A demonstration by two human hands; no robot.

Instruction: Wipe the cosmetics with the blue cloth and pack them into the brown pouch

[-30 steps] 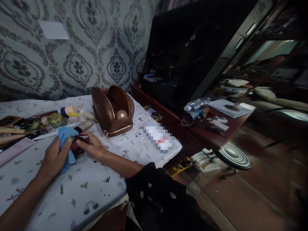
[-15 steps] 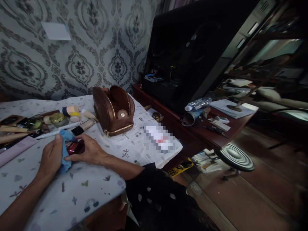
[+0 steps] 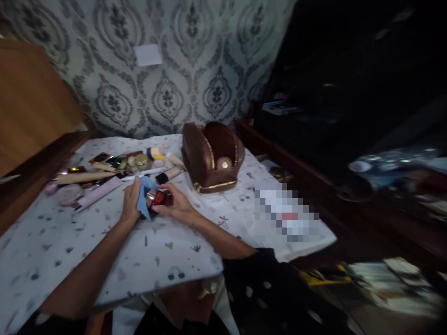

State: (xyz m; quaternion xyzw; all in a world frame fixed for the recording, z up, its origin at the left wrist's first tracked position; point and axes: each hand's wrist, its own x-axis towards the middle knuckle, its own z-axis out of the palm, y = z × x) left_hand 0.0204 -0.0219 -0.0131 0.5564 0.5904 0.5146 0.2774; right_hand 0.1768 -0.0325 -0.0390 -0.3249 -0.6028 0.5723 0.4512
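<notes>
Cloth [image 3: 142, 197] pinched in the left hand [image 3: 131, 203] meets the red bottle [image 3: 159, 198] clasped by the right hand [image 3: 179, 205], front-left of the open brown bag [image 3: 216, 179]. Wiping looks unfinished; cosmetics [image 3: 121, 163] left of the bag lie out, cleaned or not I can't tell.

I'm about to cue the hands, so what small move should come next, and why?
Probably draw the blue cloth in the left hand over the small red bottle. The cloth sits at the bottle's silvery end, leaving much of the red side uncovered, and the right hand grips the other end, which should steady it.
</notes>
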